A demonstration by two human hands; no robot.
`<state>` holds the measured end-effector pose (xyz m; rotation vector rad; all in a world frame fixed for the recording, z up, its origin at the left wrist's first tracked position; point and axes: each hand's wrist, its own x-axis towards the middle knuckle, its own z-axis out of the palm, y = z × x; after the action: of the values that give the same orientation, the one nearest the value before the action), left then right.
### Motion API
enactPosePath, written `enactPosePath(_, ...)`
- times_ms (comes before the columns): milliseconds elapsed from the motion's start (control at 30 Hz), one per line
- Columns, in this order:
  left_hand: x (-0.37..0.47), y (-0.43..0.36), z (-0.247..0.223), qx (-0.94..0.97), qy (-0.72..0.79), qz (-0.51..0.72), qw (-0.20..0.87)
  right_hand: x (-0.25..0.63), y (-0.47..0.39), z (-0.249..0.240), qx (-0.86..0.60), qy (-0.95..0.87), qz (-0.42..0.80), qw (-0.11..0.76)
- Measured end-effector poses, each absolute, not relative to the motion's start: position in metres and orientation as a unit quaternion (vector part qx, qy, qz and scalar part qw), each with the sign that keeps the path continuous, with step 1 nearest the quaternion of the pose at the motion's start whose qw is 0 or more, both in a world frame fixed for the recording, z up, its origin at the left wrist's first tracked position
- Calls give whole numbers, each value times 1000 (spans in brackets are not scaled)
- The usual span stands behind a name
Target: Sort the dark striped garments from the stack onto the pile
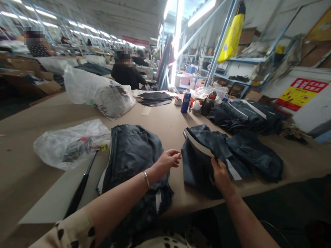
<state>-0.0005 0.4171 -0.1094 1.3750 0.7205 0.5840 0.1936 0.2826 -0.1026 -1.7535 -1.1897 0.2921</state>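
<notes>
1. Right hand [219, 172] pinches the near edge of a dark folded garment [207, 155], matte, white-striped, at 5 o'clock on the tan surface [165, 124].
2. Left hand [168, 160] loosely curled, grasping nothing, above a crumpled dark garment pile [131, 151].
3. Pile's near end cut off below the surface edge.

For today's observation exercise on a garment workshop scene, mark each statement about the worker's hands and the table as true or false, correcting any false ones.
1. The right hand grips a dark folded garment with a white stripe. True.
2. The left hand holds the blue cylindrical bottle. False: the bottle stands far up the brown table; the left hand hovers over a dark crumpled garment.
3. A clear plastic bag lies left of that garment. True.
4. The left wrist is bare. False: it wears a thin metal bracelet.
</notes>
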Motion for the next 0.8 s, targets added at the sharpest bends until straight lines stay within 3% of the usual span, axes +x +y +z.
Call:
enactPosePath(100,15,402,-91,444,286,221,820,167,260,-109,-678,-496,190,508)
enactPosePath(267,18,397,-87,395,320,167,845,147,238,-131,-612,-612,205,456)
enactPosePath(467,12,398,-93,387,352,219,823,157,230,-143,-584,-690,204,376)
enactPosePath(667,16,378,-73,454,311,326,769,150,246,-101,-591,-581,267,491)
enactPosePath(800,20,348,-57,590,217,405,664,124,265,-55,-623,-588,195,478)
